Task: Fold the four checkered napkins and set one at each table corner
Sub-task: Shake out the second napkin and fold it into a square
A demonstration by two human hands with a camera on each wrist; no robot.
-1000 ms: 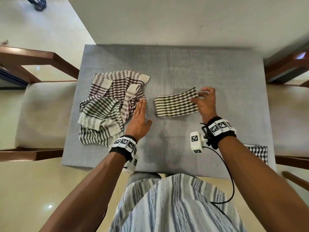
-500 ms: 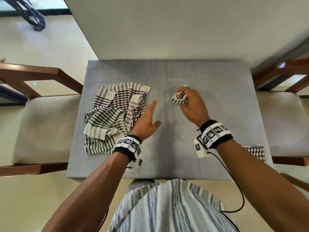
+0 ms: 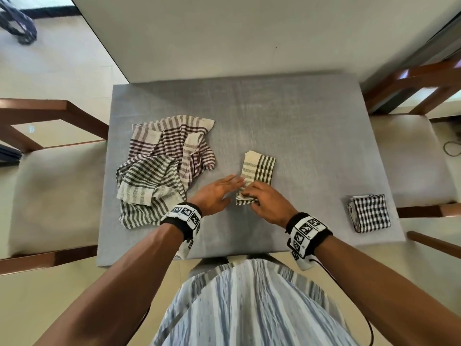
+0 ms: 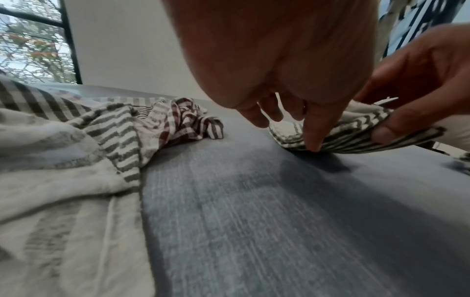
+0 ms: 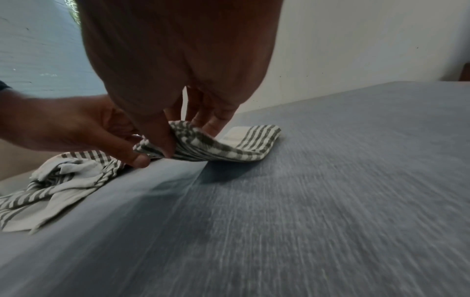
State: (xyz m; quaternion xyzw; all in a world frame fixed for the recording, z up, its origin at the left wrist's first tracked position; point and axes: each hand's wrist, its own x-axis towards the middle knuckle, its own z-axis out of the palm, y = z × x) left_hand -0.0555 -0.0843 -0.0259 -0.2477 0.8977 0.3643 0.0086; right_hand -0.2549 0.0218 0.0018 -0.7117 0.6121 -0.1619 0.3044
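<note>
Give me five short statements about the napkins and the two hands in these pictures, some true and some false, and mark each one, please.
1. A folded black-and-white napkin lies at the table's near right corner. True.
2. The right hand pinches the near end of the green striped napkin. True.
3. The left hand grips the crumpled pile. False: its straight fingers touch the green striped napkin, apart from the pile.
4. The crumpled pile lies on the right half of the table. False: it lies on the left half.
5. The green striped napkin is fully spread out. False: it is folded into a narrow strip.
</note>
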